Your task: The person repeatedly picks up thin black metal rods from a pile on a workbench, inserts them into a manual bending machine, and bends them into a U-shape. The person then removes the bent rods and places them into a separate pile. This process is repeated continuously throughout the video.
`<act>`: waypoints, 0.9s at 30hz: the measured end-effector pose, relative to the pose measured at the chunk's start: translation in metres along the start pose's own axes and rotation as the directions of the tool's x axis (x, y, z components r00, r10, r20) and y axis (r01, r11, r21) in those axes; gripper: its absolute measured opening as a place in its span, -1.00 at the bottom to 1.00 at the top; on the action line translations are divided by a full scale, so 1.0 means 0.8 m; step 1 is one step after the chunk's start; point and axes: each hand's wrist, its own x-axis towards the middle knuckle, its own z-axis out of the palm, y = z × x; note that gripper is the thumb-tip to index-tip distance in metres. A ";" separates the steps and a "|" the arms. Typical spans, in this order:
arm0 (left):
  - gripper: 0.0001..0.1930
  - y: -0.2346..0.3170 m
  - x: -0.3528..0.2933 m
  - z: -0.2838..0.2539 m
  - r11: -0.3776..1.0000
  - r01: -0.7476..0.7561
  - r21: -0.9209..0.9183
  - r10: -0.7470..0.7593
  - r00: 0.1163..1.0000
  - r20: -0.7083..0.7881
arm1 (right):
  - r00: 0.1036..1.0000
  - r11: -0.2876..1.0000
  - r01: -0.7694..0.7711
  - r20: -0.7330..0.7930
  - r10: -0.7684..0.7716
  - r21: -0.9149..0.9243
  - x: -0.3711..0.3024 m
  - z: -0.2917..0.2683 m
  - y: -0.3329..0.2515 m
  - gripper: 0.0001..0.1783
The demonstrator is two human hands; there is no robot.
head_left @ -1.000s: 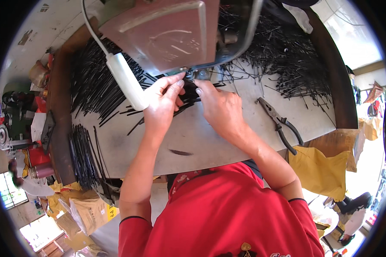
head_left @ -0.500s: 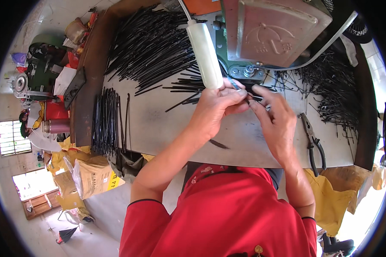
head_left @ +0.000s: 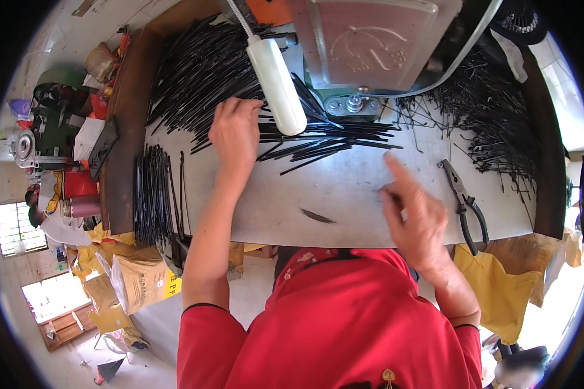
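My left hand (head_left: 235,136) is at the right edge of a big pile of thin black rods (head_left: 201,71), beside the white tube lamp (head_left: 278,84). Its fingers are bent and pressed together over the rods there; exactly which rods they grip is partly hidden. A looser bunch of black rods (head_left: 334,144) lies under the lamp and in front of the machine (head_left: 353,105). To the right, my right hand (head_left: 416,217) hovers over the metal tabletop (head_left: 266,211), index finger stretched out and thumb apart. I see nothing held in it.
Pliers (head_left: 464,204) with black handles lie right of my right hand. Thin bent black pieces (head_left: 493,129) heap up at the right. A neat row of black rods (head_left: 152,194) lies at the left edge. The machine's pinkish cover (head_left: 376,45) overhangs the table's back. A dark strip (head_left: 318,215) lies in front.
My hands were together below the lamp, working on a thin piece. Now they are apart: the left has moved left to the pile, the right down toward me. The view has shifted slightly.
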 end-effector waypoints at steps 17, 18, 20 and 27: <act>-0.78 -0.006 0.013 0.006 0.973 -0.207 -0.107 0.194 0.974 -0.117 | 0.698 0.481 -0.713 0.450 0.557 0.511 0.035 -0.017 0.033 -0.78; -0.83 0.004 0.016 0.006 0.972 -0.151 -0.177 0.136 0.986 -0.096 | 0.682 0.422 -0.727 0.499 0.535 0.541 0.043 -0.016 0.035 -0.71; -0.87 0.031 0.025 -0.003 0.925 -0.091 -0.368 0.089 0.996 -0.022 | 0.685 0.343 -0.720 0.536 0.494 0.603 0.058 -0.008 0.040 -0.73; -0.65 0.127 0.008 -0.021 -0.281 0.830 -0.483 -0.041 0.492 0.870 | 0.731 0.231 -0.628 0.462 0.502 0.743 0.089 0.049 0.058 -0.82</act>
